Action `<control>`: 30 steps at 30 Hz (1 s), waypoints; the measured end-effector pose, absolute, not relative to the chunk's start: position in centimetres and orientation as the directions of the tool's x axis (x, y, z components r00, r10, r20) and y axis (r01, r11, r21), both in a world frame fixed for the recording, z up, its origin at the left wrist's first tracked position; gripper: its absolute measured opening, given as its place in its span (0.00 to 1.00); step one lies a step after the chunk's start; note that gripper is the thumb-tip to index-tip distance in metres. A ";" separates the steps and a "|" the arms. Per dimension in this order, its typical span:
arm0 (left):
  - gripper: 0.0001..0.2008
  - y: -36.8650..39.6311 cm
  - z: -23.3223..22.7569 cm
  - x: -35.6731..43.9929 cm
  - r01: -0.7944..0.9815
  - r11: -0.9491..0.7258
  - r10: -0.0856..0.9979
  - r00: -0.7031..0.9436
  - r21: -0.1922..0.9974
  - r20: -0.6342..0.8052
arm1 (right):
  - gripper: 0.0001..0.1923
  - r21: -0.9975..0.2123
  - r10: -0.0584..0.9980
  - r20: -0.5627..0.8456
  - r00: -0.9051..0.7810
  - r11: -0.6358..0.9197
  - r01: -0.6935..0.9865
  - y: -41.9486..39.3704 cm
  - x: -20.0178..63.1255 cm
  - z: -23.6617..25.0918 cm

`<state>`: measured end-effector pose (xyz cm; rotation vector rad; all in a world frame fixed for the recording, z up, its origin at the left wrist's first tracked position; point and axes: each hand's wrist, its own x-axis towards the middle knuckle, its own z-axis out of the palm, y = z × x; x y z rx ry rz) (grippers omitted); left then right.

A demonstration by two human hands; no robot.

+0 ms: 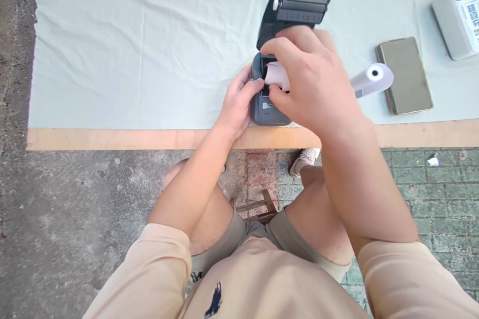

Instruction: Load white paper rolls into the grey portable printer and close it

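Matt plastic printer (pixel 267 109), creased cloth cover (pixel 149 45), bare wood table edge (pixel 112 138).

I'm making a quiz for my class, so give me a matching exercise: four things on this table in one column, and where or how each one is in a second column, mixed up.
Things:
1. printer lid
2. paper roll in the right hand
3. spare paper roll
4. phone

States:
A. lying flat, screen up, right of the spare roll
B. swung open, standing up behind the printer
C. lying on its side on the cloth
D. pinched in fingers over the open printer

Pairs: 1-B, 2-D, 3-C, 4-A
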<state>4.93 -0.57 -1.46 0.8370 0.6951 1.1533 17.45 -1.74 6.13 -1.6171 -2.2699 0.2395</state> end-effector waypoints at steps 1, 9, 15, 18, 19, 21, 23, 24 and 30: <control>0.10 -0.6 -1.4 4.9 -0.496 0.185 0.961 0.271 0.849 -0.052 | 0.17 -0.359 0.940 0.180 -0.291 0.338 0.870 -1.8 17.6 6.2; 0.08 -0.6 -1.4 5.0 -0.514 0.170 0.960 0.279 0.841 -0.024 | 0.11 -0.256 0.966 0.154 -0.207 0.242 0.936 -1.1 17.9 4.8; 0.09 -0.6 -1.6 4.9 -0.524 0.191 0.960 0.276 0.830 -0.047 | 0.12 -0.234 0.949 0.198 -0.244 0.287 0.929 -1.4 18.1 5.8; 0.06 -0.4 -1.5 4.9 -0.534 0.214 0.962 0.263 0.818 -0.081 | 0.12 -0.263 0.947 0.214 -0.242 0.294 0.919 -2.4 18.1 6.0; 0.05 -0.3 -1.5 4.9 -0.536 0.215 0.963 0.257 0.816 -0.084 | 0.11 -0.256 0.943 0.207 -0.259 0.308 0.916 -2.7 18.1 5.8; 0.04 -0.3 -1.5 4.8 -0.531 0.213 0.963 0.258 0.820 -0.084 | 0.08 -0.242 0.930 0.189 -0.316 0.356 0.903 -3.2 18.3 5.4; 0.04 -0.3 -1.6 4.6 -0.512 0.217 0.957 0.278 0.831 -0.079 | 0.03 -0.260 0.912 0.169 -0.373 0.406 0.876 -3.4 18.7 5.0; 0.07 -0.3 -1.7 4.5 -0.492 0.220 0.953 0.294 0.843 -0.077 | 0.03 -0.300 0.905 0.156 -0.397 0.426 0.854 -3.5 19.0 4.9; 0.26 -0.2 -2.4 3.9 -0.389 0.169 0.929 0.371 0.906 -0.014 | 0.07 -0.603 0.883 0.454 -0.117 0.401 0.690 -2.3 21.1 4.6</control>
